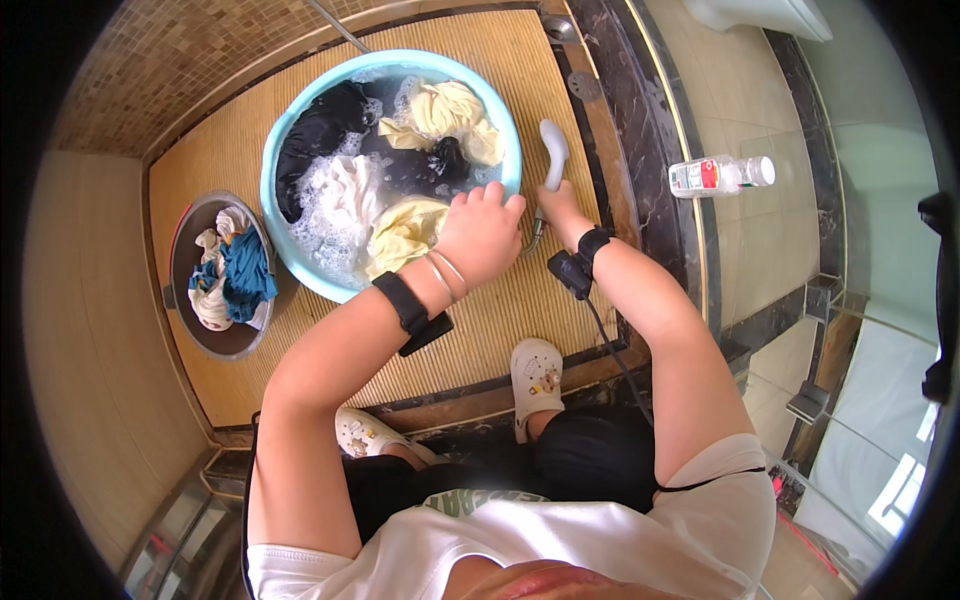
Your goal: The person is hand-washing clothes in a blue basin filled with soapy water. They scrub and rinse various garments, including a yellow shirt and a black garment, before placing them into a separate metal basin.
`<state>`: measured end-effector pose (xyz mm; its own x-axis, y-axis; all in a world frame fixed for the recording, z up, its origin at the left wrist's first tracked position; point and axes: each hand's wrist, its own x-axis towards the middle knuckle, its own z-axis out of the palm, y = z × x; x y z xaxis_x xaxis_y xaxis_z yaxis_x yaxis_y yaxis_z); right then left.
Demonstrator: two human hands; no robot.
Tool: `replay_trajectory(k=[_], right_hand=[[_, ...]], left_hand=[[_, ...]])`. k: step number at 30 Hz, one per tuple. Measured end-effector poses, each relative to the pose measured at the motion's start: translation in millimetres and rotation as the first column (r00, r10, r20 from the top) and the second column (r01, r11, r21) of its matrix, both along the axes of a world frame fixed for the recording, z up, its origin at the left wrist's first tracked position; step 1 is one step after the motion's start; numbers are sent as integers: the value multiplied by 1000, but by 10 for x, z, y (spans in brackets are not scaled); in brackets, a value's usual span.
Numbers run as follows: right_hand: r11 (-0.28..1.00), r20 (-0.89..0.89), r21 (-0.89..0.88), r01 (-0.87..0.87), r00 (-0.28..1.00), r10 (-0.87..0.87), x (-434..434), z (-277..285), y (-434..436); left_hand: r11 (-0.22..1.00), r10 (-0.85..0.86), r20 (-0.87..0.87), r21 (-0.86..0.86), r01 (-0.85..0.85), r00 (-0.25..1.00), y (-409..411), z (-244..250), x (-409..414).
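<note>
My left hand (480, 232) is over the near right rim of a light blue plastic basin (300, 274), its fingers bent; whether it grips the rim is hidden. The basin holds sudsy water with black cloth (319, 127), white cloth (349, 191), pale yellow cloth (446, 109) and more yellow cloth (401, 232) nearest my left hand. To the right of the basin, my right hand (562, 206) is closed around the handle of a grey handheld shower head (553, 142), which points away from me. A metal hose (535, 234) shows below that hand.
A grey-brown bowl (266, 319) with blue and white cloths stands left of the basin on a ribbed yellow-brown mat (450, 360). A clear bottle (724, 176) lies on the dark stone ledge at right. My clog-clad feet are at the mat's near edge. A cable hangs from my right wrist.
</note>
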<state>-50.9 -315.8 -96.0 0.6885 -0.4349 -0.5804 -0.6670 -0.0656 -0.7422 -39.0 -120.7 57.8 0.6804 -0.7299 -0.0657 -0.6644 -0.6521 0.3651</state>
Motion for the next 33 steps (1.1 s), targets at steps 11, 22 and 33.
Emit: replay_trajectory(k=[11, 22, 33], right_hand=[[992, -68, 105, 68, 996, -61, -71, 115, -66], [893, -151, 215, 396, 917, -370, -75, -77, -292], [927, -145, 130, 352, 932, -333, -75, 61, -248]], left_hand=[[1000, -8, -4, 18, 8, 1000, -16, -39, -23], [1000, -19, 10, 15, 19, 1000, 12, -89, -52], [1000, -8, -1, 29, 8, 1000, -41, -65, -70]])
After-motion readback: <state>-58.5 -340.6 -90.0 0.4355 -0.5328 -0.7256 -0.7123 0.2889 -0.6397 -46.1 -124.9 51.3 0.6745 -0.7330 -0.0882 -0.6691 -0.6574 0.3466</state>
